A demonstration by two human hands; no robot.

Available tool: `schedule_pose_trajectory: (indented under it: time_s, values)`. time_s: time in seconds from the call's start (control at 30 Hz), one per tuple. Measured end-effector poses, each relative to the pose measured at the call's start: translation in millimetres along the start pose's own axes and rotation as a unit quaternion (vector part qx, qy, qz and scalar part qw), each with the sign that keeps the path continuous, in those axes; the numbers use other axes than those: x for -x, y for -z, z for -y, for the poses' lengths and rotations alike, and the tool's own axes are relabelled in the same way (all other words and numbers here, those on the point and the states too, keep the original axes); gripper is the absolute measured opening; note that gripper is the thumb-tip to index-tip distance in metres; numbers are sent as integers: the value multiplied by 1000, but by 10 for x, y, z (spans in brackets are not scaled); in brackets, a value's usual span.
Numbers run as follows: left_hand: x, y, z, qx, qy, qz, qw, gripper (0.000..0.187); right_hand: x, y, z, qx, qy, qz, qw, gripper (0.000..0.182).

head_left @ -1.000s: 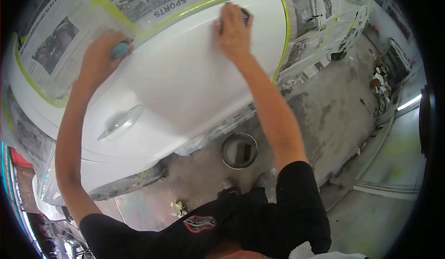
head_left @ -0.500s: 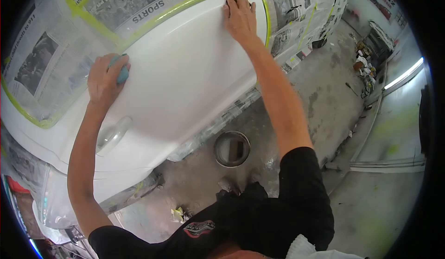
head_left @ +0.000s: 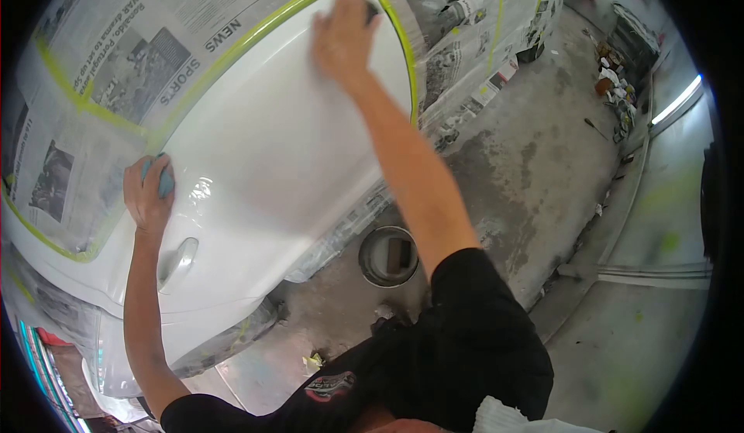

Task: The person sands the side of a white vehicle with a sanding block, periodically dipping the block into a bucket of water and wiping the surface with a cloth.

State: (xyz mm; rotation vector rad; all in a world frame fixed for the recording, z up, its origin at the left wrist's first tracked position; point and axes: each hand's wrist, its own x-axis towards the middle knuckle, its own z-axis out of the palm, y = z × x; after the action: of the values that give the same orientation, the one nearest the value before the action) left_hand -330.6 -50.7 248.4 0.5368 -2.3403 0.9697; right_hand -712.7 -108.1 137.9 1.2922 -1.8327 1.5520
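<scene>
A white car panel (head_left: 256, 139) stretches before me, edged with yellow-green tape (head_left: 271, 22) and masked newspaper (head_left: 147, 61). My left hand (head_left: 147, 197) is closed on a blue-grey sponge (head_left: 160, 179), at the panel's left side near the taped edge and above the door handle (head_left: 180, 262). Near the far upper corner, my right hand (head_left: 345, 42) rests on the panel, blurred by motion. A dark pad (head_left: 372, 11) shows at its fingers, which wrap over it.
On the grey floor (head_left: 527, 170) below the panel stands a round basin (head_left: 387, 256) with a dark block in it. Rubbish (head_left: 614, 96) lies along the right wall (head_left: 666, 185). A lit tube (head_left: 678, 100) is at far right.
My view has shifted, with the panel turned slightly in it. My right hand has moved a little leftward and inward from the taped corner. My left hand still holds the sponge.
</scene>
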Motion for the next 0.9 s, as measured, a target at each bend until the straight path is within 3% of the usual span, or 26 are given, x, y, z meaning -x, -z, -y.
schedule_pose_trajectory:
  time_s: [0.07,0.17,0.27,0.37,0.47,0.57,0.7,0.8,0.9]
  values:
    - [-24,7,-28,-6,-2,-5,1000,34,376,116,477,-14,61,56,996,69]
    - [-14,-10,-15,-13,-4,-1,1000,34,449,214,400,-82,136,70,985,61]
    - [32,-15,12,-12,8,10,1000,34,-127,140,-131,56,57,36,996,64]
    - [24,-1,-23,-9,19,9,1000,34,11,14,105,65,14,-28,997,67]
    - [33,-26,-18,-3,17,-3,1000,36,244,282,241,33,79,73,994,65]
    - [68,-20,41,0,15,-6,1000,39,-205,175,-193,44,28,24,998,58]
    - [78,-8,17,8,20,-12,1000,40,-48,146,18,10,-3,29,1000,60]
    - [87,-9,21,13,18,-20,1000,40,-173,205,-257,65,32,1,997,57]
    - [93,-45,48,2,19,-33,999,41,-216,186,-182,40,2,-5,999,56]
